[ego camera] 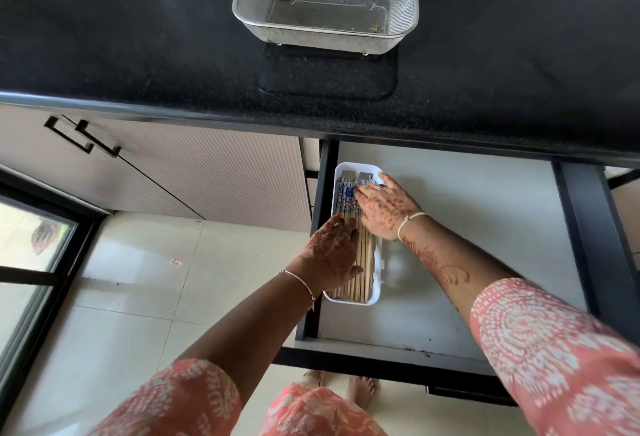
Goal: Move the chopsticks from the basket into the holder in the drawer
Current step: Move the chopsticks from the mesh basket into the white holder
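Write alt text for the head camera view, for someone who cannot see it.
Both hands, left hand and right hand, rest flat on wooden chopsticks lying in a white holder inside an open drawer. Above, a metal mesh basket sits empty on the black countertop.

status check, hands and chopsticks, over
Left hand and right hand flat on chopsticks in holder. Basket empty. Nothing in the way.

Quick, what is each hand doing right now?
Left hand: open, flat on the chopsticks in the holder.
Right hand: open, fingers spread on their patterned ends.
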Demonstrator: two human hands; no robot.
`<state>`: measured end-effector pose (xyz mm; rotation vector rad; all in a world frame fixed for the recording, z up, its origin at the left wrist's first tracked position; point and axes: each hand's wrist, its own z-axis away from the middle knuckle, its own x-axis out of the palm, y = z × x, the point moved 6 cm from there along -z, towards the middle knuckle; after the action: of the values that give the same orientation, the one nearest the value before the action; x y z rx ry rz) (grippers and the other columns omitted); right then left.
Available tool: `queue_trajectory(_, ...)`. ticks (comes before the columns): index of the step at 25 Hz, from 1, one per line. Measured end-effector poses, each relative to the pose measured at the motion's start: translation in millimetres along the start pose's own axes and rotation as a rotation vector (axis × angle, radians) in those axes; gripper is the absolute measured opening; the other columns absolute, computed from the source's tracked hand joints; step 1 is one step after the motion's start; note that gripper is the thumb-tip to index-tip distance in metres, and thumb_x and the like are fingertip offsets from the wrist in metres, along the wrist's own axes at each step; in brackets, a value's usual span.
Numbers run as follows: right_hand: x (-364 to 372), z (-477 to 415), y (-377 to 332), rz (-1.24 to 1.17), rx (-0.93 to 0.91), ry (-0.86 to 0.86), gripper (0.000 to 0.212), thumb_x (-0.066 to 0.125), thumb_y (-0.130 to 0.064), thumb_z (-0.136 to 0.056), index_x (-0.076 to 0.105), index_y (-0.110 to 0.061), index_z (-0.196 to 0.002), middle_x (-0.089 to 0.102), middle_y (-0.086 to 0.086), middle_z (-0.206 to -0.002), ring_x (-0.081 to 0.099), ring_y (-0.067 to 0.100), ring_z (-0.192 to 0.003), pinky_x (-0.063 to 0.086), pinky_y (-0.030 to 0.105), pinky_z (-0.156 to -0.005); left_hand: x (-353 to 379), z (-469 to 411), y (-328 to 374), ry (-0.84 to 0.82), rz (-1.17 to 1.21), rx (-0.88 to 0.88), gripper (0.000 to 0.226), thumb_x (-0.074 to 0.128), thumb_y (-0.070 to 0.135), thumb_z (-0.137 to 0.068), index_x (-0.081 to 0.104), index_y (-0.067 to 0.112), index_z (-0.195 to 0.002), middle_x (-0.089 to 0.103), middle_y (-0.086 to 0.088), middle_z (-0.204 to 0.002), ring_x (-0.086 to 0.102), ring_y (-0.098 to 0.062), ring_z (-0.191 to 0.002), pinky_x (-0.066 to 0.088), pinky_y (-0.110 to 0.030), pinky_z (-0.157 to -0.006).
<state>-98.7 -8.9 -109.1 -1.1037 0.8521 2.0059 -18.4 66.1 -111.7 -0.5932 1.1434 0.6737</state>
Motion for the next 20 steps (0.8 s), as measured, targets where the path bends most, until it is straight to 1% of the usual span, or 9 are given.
queue_trajectory(2, 2.3, -9.0, 1.1, 0.014, 0.027, -0.053, 0.06, 0.025, -0.035, -0.098, 0.02, -0.007, -0.151, 0.023, 0.008, -0.159, 0.03, 0.023, -0.144, -0.004, 0.047, -0.12, 3.5, -3.6, -3.5, -0.009, -0.016, -0.022, 0.084, 0.035, 0.056, -0.097, 0.012, -0.004, -0.152, 0.013, -0.021, -0.16, 0.009, -0.032, -0.149, 0.0, -0.043, -0.122)
queue_trajectory(6, 5.9, -16.4, -3.4, 0.035, 0.024, -0.087, 0.06, 0.022, -0.035, -0.098, 0.023, -0.006, -0.151, 0.02, 0.011, -0.16, 0.031, 0.024, -0.143, -0.004, 0.049, -0.121, 6.6, -8.3, -0.5, -0.02, -0.077, -0.017, 0.084, 0.034, 0.054, -0.098, 0.008, -0.006, -0.151, 0.013, -0.022, -0.16, 0.007, -0.033, -0.149, -0.005, -0.042, -0.12)
queue_trajectory(8, 7.8, -17.9, -3.7, 0.04, 0.035, -0.077, 0.062, 0.022, -0.037, -0.098, 0.022, -0.005, -0.151, 0.019, 0.012, -0.16, 0.032, 0.025, -0.143, -0.004, 0.05, -0.12, 6.9, -10.1, 0.2, -0.026, -0.099, -0.017, 0.084, 0.033, 0.054, -0.098, 0.006, -0.006, -0.151, 0.013, -0.021, -0.16, 0.007, -0.034, -0.149, -0.007, -0.042, -0.119)
queue_trajectory(10, 7.3, -18.0, -3.2, 0.059, 0.065, -0.038, 0.063, 0.021, -0.038, -0.097, 0.023, -0.004, -0.15, 0.021, 0.013, -0.159, 0.039, 0.026, -0.139, -0.008, 0.051, -0.119, 7.5, -10.0, 0.5, -0.047, -0.133, -0.012, 0.083, 0.032, 0.054, -0.098, 0.006, -0.005, -0.151, 0.013, -0.021, -0.16, 0.005, -0.034, -0.149, -0.011, -0.043, -0.118)
queue_trajectory(11, 7.3, -17.5, -3.2, 0.079, 0.079, -0.022, 0.063, 0.021, -0.038, -0.097, 0.024, -0.003, -0.15, 0.022, 0.014, -0.159, 0.039, 0.027, -0.139, -0.01, 0.052, -0.118, 7.3, -9.2, 0.7, -0.058, -0.161, -0.013, 0.083, 0.031, 0.055, -0.098, 0.006, -0.005, -0.151, 0.012, -0.021, -0.16, 0.004, -0.035, -0.149, -0.013, -0.043, -0.117)
queue_trajectory(13, 7.8, -14.6, -3.6, 0.11, 0.107, -0.017, 0.064, 0.021, -0.04, -0.097, 0.024, -0.004, -0.15, 0.019, 0.015, -0.16, 0.028, 0.029, -0.144, -0.013, 0.054, -0.117, 7.8, -8.1, 0.2, -0.071, -0.217, -0.035, 0.086, 0.029, 0.058, -0.097, 0.004, -0.003, -0.151, 0.011, -0.021, -0.16, 0.0, -0.036, -0.149, -0.019, -0.045, -0.113)
queue_trajectory(15, 8.9, -12.2, -4.1, 0.116, 0.124, -0.026, 0.065, 0.022, -0.043, -0.097, 0.024, -0.005, -0.15, 0.019, 0.014, -0.16, 0.02, 0.027, -0.147, -0.015, 0.054, -0.116, 10.5, -9.0, -2.2, -0.09, -0.213, -0.072, 0.088, 0.03, 0.061, -0.095, 0.001, 0.0, -0.152, 0.01, -0.019, -0.161, -0.004, -0.039, -0.148, -0.02, -0.047, -0.111)
queue_trajectory(18, 10.3, -11.9, -6.3, 0.105, 0.128, -0.018, 0.066, 0.021, -0.045, -0.097, 0.025, -0.007, -0.15, 0.024, 0.011, -0.159, 0.017, 0.026, -0.148, -0.017, 0.054, -0.116, 15.4, -11.9, -4.8, -0.123, -0.161, -0.106, 0.09, 0.032, 0.062, -0.094, 0.001, 0.004, -0.154, 0.009, -0.018, -0.161, -0.008, -0.04, -0.148, -0.018, -0.049, -0.116)
queue_trajectory(20, 10.8, -12.7, -7.9, 0.09, 0.126, -0.009, 0.066, 0.021, -0.045, -0.097, 0.021, -0.008, -0.152, 0.02, 0.01, -0.16, 0.012, 0.025, -0.149, -0.016, 0.054, -0.115, 16.5, -13.3, -4.3, -0.131, -0.16, -0.11, 0.089, 0.032, 0.062, -0.094, 0.001, 0.004, -0.154, 0.008, -0.017, -0.161, -0.008, -0.04, -0.148, -0.019, -0.049, -0.114)
